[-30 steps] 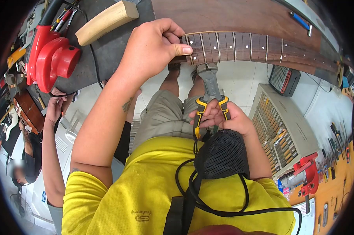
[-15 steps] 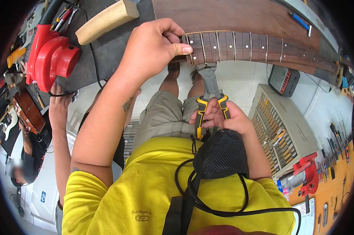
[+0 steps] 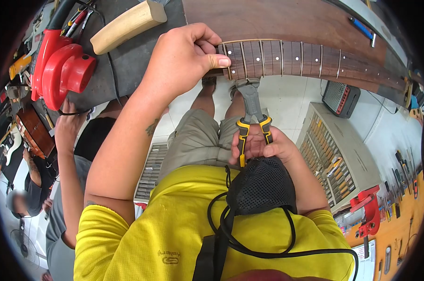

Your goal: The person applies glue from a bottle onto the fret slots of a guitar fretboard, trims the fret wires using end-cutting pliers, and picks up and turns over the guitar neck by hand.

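My left hand [image 3: 186, 58] pinches the left end of a dark guitar neck [image 3: 287, 58] with metal frets and white dots, the thumb lying on its face. Below the neck, my right hand [image 3: 263, 143] has its fingers around the yellow and black handles of grey pliers [image 3: 252, 103]. The plier head meets the near edge of the neck; whether it grips anything there cannot be made out. Close under my right hand hangs a black mesh pouch [image 3: 263, 187] with black cords over the yellow shirt.
A red blower [image 3: 62, 70] and a pale wooden block [image 3: 127, 25] rest on the dark bench [image 3: 151, 51]. A blue-handled tool [image 3: 362, 28] lies at upper right. Right of my legs stands a cabinet [image 3: 357, 154], near a red vise [image 3: 369, 210]. Other people are at the left.
The plier handles sit slightly closer together, and my right fingers have shifted on them. The neck has moved slightly down. At left, a co-worker's arm and body have shifted.
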A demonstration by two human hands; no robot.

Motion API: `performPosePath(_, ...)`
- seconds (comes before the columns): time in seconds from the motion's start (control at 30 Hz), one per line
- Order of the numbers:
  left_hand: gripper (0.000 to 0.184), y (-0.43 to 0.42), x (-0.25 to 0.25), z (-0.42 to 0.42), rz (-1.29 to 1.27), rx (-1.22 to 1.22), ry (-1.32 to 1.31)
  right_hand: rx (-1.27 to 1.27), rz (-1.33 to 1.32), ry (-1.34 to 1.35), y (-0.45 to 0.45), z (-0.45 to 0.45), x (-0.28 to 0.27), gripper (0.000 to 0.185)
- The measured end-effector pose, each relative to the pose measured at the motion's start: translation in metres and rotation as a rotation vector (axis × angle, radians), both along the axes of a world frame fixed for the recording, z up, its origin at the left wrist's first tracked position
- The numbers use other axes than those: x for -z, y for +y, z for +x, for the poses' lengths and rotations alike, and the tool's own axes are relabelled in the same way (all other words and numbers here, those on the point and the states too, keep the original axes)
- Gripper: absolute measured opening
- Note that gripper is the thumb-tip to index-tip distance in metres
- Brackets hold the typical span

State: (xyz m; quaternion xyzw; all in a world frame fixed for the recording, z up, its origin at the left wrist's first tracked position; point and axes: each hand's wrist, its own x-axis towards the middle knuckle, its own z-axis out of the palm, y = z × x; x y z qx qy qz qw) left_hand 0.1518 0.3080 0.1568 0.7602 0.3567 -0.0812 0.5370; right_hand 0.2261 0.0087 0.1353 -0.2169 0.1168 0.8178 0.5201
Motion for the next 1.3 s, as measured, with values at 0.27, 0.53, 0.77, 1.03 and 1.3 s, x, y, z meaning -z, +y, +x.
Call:
performPosePath(0.27, 0.035, 0.000, 0.000, 0.003, 0.021, -0.004, -0.018, -0.104, -0.080, -0.235, -0.007, -0.018, 0.031, 0.035)
performPosePath(0.53, 0.033, 0.000, -0.003, 0.003, -0.025, -0.020, -0.004, -0.161, -0.370, -0.280, -0.027, -0.001, 0.015, 0.060)
performPosePath(0.77, 0.032, 0.000, -0.003, 0.003, -0.043, -0.037, 0.000, -0.276, -0.019, -0.425, -0.043, 0.044, -0.001, 0.089)
performPosePath(1.03, 0.032, 0.000, -0.007, 0.004, -0.014, -0.032, 0.055, -0.209, 0.000, -0.222, -0.014, 0.046, 0.004, 0.097)
performPosePath(1.3, 0.033, 0.000, -0.003, 0.002, -0.015, -0.041, 0.022, -0.168, 0.093, -0.207, -0.010, 0.040, 0.009, 0.079)
